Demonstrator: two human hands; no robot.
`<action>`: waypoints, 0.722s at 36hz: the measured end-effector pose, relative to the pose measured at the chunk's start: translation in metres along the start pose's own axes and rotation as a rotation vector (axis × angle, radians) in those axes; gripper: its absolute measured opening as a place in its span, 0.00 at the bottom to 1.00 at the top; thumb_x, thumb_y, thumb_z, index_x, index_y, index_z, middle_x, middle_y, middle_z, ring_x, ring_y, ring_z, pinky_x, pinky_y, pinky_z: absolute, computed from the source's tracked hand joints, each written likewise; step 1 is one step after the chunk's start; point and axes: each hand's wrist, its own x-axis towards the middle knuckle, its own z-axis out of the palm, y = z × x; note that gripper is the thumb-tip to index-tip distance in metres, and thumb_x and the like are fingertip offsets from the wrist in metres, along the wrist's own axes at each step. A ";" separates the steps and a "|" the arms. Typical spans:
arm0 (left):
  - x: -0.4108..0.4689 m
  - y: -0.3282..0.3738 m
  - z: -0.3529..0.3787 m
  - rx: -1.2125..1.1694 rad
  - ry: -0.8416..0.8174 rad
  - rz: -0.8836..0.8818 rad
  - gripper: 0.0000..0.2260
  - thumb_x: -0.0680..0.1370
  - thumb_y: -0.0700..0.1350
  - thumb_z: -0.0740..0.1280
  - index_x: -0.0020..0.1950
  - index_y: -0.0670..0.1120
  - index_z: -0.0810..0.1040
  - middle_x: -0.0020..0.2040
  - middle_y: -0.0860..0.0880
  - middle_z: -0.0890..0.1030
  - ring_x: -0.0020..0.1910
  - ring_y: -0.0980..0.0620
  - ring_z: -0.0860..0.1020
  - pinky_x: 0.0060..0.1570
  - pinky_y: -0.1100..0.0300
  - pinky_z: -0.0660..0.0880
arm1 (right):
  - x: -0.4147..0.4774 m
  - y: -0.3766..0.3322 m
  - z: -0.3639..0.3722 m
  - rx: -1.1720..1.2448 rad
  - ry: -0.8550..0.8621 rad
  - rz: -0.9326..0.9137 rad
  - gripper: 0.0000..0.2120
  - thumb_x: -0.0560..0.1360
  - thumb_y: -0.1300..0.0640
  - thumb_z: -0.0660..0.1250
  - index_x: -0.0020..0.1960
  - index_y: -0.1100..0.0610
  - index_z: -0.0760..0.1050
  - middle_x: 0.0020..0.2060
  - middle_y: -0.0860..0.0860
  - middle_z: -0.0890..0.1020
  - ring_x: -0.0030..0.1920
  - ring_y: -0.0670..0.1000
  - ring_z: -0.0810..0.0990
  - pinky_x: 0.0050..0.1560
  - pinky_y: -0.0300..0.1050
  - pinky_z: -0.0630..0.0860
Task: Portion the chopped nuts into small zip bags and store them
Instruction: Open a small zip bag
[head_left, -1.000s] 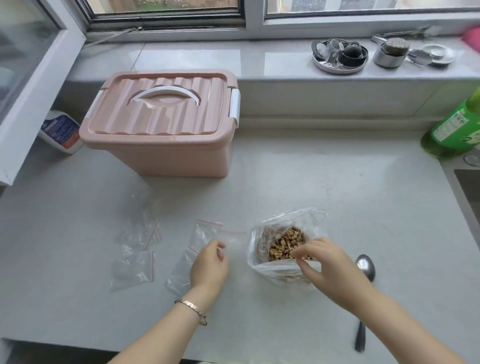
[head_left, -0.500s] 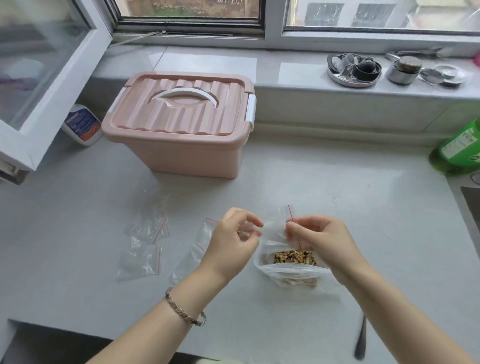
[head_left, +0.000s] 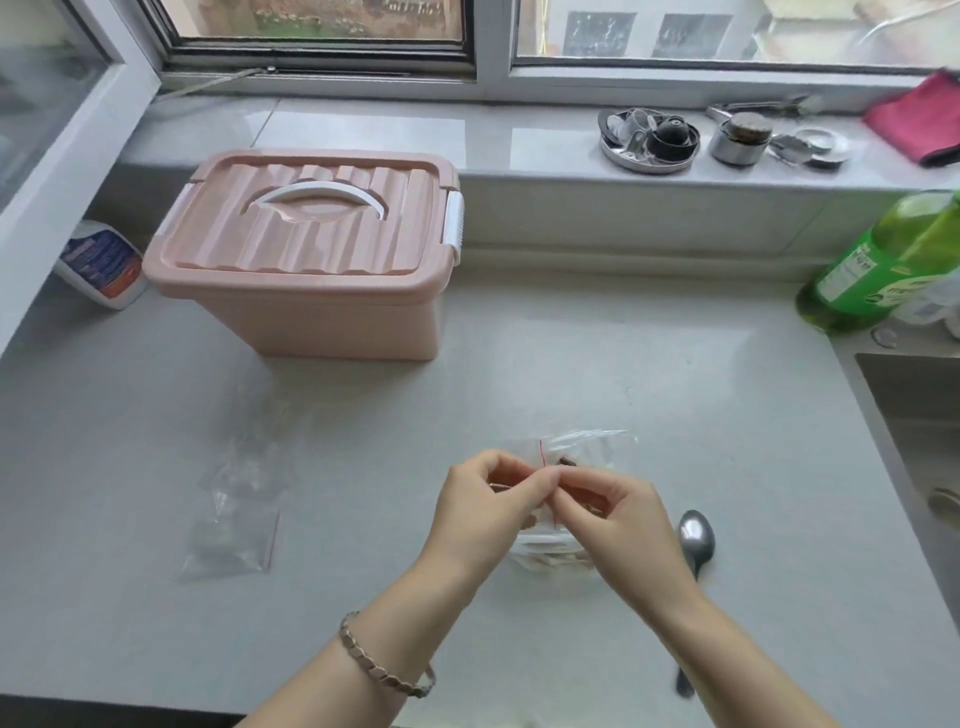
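From the head camera, the left hand (head_left: 488, 501) and the right hand (head_left: 615, 519) meet fingertip to fingertip over the near middle of the counter (head_left: 571, 353). Both pinch 1 small zip bag (head_left: 537, 456) of clear film, whose thin red line shows just above the fingers and again below them. Whether its mouth is open or sealed cannot be told. Right under and behind the hands sits the larger bag of nuts (head_left: 592, 447). The hands cover most of it, leaving only its crumpled far rim, a pale fold by the wrists and a small brown patch of chopped nuts (head_left: 566, 461). A metal spoon (head_left: 697, 538) lies just right of the right hand, bowl toward the far side; its handle passes behind the right forearm and its near end is blurred. Well apart to the left, spare zip bags (head_left: 234, 540) lie flat on the counter, so clear that their number is hard to make out past 2. Far left stands a pink storage box (head_left: 311, 270) with its lid on and its white handle folded down. A white bottle (head_left: 104, 265) stands just left of it. At the right a green bottle (head_left: 878, 270) and a sink (head_left: 914, 410) are both cut off by the frame edge. On the windowsill (head_left: 363, 130) sit a round metal dish (head_left: 649, 140) of small parts, a metal tin (head_left: 737, 137), a lid (head_left: 821, 145) and a pink cloth (head_left: 919, 122), the last cut off at the edge. A bracelet (head_left: 384, 670) circles the left wrist.
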 end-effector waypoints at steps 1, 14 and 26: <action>0.001 -0.002 -0.001 0.009 -0.008 -0.013 0.06 0.72 0.42 0.72 0.42 0.39 0.78 0.36 0.48 0.81 0.38 0.54 0.80 0.38 0.62 0.78 | 0.000 0.002 0.000 -0.008 -0.007 0.003 0.11 0.74 0.67 0.65 0.45 0.56 0.84 0.38 0.49 0.85 0.42 0.45 0.83 0.43 0.34 0.76; 0.006 -0.013 -0.017 -0.031 -0.053 -0.008 0.04 0.73 0.41 0.70 0.43 0.40 0.81 0.39 0.44 0.83 0.39 0.54 0.82 0.39 0.62 0.78 | 0.009 0.013 0.005 -0.133 -0.073 -0.002 0.11 0.72 0.64 0.69 0.46 0.49 0.83 0.42 0.47 0.84 0.45 0.44 0.82 0.47 0.37 0.77; 0.008 -0.007 -0.023 -0.054 -0.123 -0.027 0.06 0.75 0.38 0.67 0.41 0.44 0.83 0.37 0.49 0.84 0.40 0.54 0.83 0.41 0.62 0.79 | 0.015 0.010 0.003 -0.163 -0.061 0.013 0.09 0.70 0.63 0.71 0.47 0.51 0.82 0.45 0.47 0.84 0.47 0.43 0.82 0.51 0.40 0.78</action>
